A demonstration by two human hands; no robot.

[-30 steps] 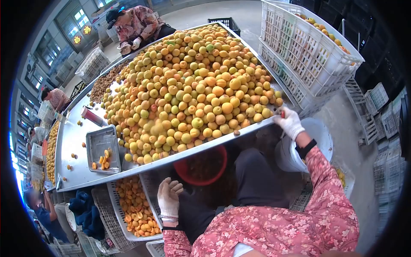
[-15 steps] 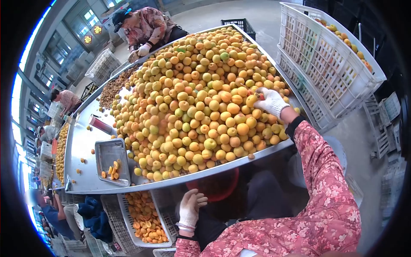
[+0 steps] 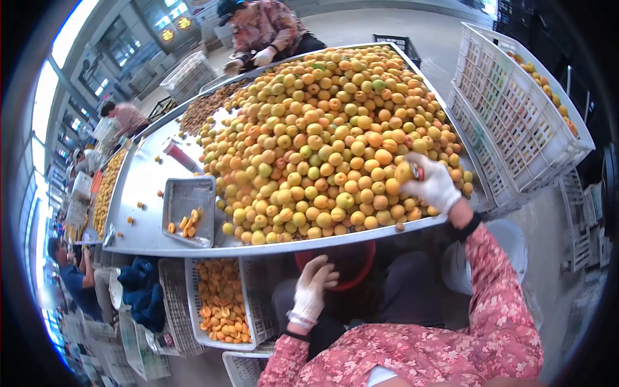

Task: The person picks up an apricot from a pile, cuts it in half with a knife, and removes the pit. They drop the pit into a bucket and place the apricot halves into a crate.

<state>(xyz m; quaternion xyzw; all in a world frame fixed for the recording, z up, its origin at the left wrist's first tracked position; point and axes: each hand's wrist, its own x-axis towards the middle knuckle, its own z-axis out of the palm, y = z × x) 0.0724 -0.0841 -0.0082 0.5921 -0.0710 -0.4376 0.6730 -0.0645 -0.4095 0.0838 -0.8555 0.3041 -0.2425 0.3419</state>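
My right hand, in a white glove, is over the right side of a big heap of apricots. Its fingers are closed on a yellow apricot, with a small red and dark tool also in the grip. My left hand, gloved too, hangs below the table's near edge with its fingers loosely stretched and nothing in them. Just beyond it, under the table, is a red tub, partly in shadow.
A metal tray with a few apricot halves stands on the table. Left of my legs is a white crate of halved apricots. Stacked white crates rise at the right above a white bucket. A co-worker sits across the table.
The view has shifted, so the table sits further right and higher. My right hand has lifted an apricot off the heap and drawn it nearer. My left hand's fingers have straightened somewhat.
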